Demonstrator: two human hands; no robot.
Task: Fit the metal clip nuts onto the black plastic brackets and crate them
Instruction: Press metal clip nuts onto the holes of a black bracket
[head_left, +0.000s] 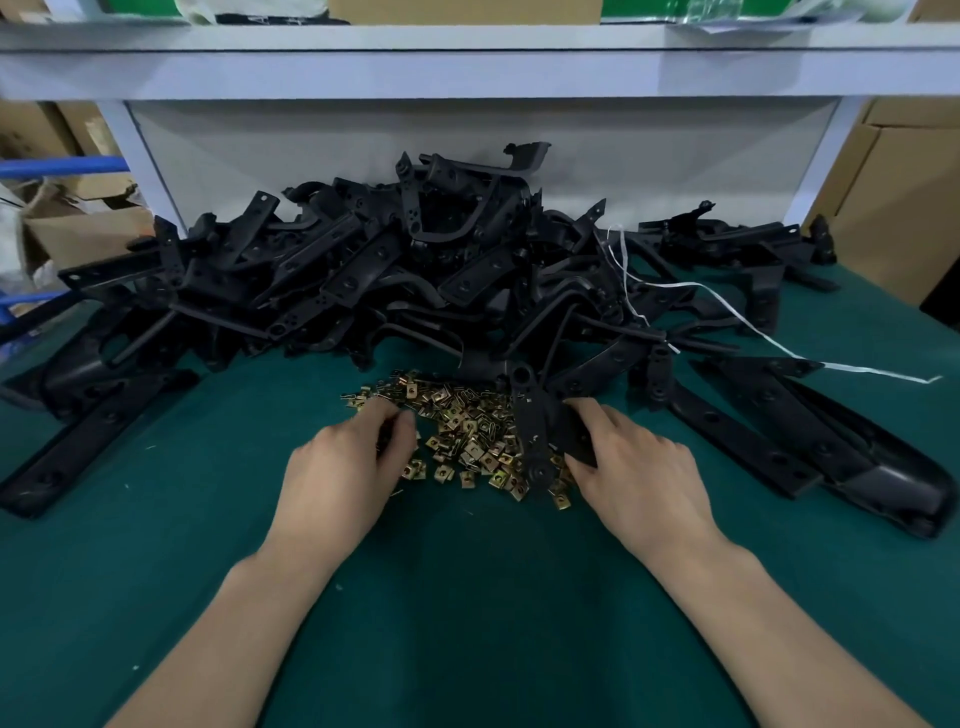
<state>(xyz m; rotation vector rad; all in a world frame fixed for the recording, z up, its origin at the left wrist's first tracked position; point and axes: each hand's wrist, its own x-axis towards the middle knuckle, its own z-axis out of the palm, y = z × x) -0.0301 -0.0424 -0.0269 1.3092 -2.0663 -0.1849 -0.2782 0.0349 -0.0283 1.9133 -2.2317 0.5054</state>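
A heap of small brass-coloured clip nuts (470, 447) lies on the green table mat (467, 597) in front of me. Behind it rises a big tangled pile of black plastic brackets (415, 270). My right hand (639, 467) grips one black bracket (537, 431) by its right side; the bracket lies lengthwise over the right part of the nut heap. My left hand (348, 462) has its fingers curled down into the left edge of the nuts; whether it pinches a nut is hidden by the fingers.
Long black brackets lie flat at the left (78, 447) and right (810, 441) of the mat. A white plastic strap (753, 332) trails across the right of the pile. A white shelf (467, 57) overhangs the back. Cardboard boxes (904, 208) stand beyond both sides.
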